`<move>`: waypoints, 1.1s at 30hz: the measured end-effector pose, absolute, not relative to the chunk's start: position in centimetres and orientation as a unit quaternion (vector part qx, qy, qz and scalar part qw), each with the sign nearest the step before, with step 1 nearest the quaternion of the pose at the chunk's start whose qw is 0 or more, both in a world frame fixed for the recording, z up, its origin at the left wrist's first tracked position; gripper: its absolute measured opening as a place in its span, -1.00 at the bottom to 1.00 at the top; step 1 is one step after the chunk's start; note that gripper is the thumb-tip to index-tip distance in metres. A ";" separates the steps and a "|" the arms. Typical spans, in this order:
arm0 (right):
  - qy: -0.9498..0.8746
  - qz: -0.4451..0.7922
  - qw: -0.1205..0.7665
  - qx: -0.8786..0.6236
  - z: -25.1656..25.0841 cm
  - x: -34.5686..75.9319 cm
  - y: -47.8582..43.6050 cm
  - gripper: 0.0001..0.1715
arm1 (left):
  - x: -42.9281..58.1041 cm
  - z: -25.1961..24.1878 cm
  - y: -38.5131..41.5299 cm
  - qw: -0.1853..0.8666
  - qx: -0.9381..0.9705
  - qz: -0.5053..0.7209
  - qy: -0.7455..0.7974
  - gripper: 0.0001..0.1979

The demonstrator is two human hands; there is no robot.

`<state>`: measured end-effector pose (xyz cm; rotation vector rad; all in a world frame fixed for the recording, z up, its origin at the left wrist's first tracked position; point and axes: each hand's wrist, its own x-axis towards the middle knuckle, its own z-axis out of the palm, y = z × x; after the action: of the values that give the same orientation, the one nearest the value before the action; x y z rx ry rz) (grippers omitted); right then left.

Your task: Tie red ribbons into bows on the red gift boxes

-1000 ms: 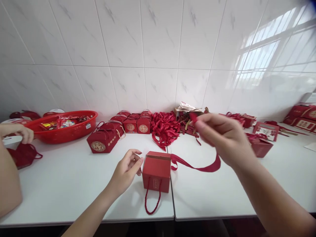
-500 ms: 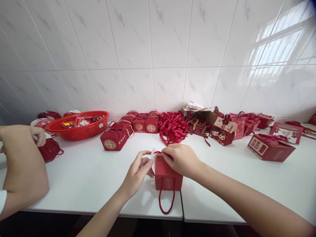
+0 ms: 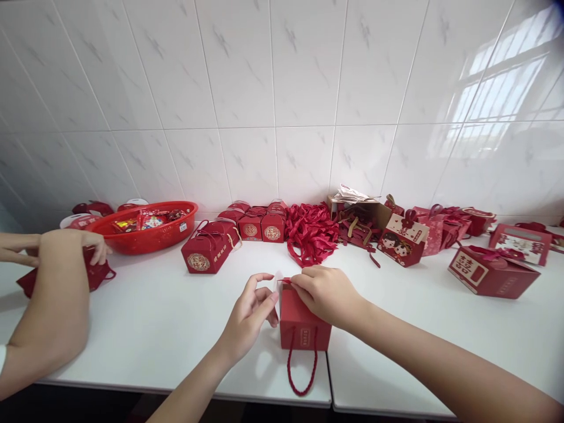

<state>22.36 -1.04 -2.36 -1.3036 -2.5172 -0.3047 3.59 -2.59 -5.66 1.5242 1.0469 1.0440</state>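
A small red box (image 3: 305, 323) with a twisted dark red rope handle (image 3: 301, 392) stands near the front edge of the white table. At its left side, my left hand (image 3: 253, 314) pinches a pale translucent flap (image 3: 278, 283) between thumb and fingers. My right hand (image 3: 328, 294) is closed over the top of the box, fingertips on a short piece of red ribbon (image 3: 286, 281). What lies under the right palm is hidden. A heap of loose red ribbons (image 3: 311, 232) lies behind the hands.
A red basin (image 3: 152, 235) of wrapped sweets stands at the back left, beside a co-worker's arm (image 3: 61, 294) and red box. Red gift boxes (image 3: 209, 249) line the wall. An open carton (image 3: 363, 220) holds ribbons. More decorated boxes (image 3: 491, 273) stand right.
The view has shifted slightly, and my hands stay at the box in nearly the same pose. At left, the co-worker's hand and red box have moved, with more of the box showing.
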 end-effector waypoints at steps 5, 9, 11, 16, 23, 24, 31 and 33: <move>-0.885 -0.135 0.165 -0.413 -2.7 22.4 -1.1 -0.71 | 3.7 -5.6 -2.7 0.482 0.629 0.434 0.428 -0.65; -0.887 -0.165 0.186 -0.390 -3.0 22.4 -1.0 -0.71 | 3.8 -5.6 -2.6 0.479 0.628 0.439 0.429 -0.64; -0.889 -0.174 0.185 -0.381 -3.0 22.3 -1.0 -0.74 | 3.8 -5.7 -2.5 0.492 0.619 0.437 0.429 -0.66; -0.891 -0.188 0.179 -0.373 -2.8 22.0 -1.2 -0.77 | 3.8 -5.7 -2.2 0.527 0.603 0.428 0.419 -0.66; -0.890 -0.190 0.195 -0.365 -3.0 23.1 -1.4 -0.78 | 3.4 -5.5 -1.4 0.528 0.589 0.424 0.441 -0.67; -0.890 -0.189 0.194 -0.367 -3.0 23.1 -1.4 -0.78 | 3.4 -5.5 -1.2 0.539 0.583 0.416 0.444 -0.65; -0.891 -0.183 0.182 -0.373 -3.0 22.5 -1.3 -0.75 | 4.3 -4.7 -1.2 0.476 0.633 0.435 0.429 -0.68; -0.891 -0.178 0.195 -0.370 -3.1 22.6 -1.2 -0.75 | 4.4 -4.4 -1.3 0.442 0.655 0.422 0.444 -0.70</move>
<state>22.59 -1.19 -3.11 -1.0383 -2.4962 -0.4983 4.41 -1.28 -4.44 1.6252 1.1009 1.0473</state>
